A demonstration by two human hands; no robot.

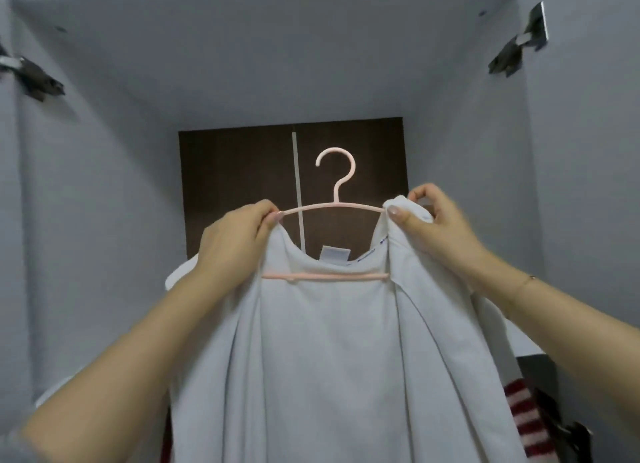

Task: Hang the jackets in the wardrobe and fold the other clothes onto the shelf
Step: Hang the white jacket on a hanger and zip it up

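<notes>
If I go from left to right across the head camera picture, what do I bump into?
Dark metal door hinge → left hand → pale pink plastic hanger hook → right hand → thin gold bracelet → second dark metal hinge.

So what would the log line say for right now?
step: fitting jacket on hanger | left hand: grips left shoulder | right hand: pinches right shoulder | hook: free, not on a rail

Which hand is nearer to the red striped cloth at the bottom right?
Right. The right hand is above the red striped cloth; the left hand is farther, up and left.
</notes>
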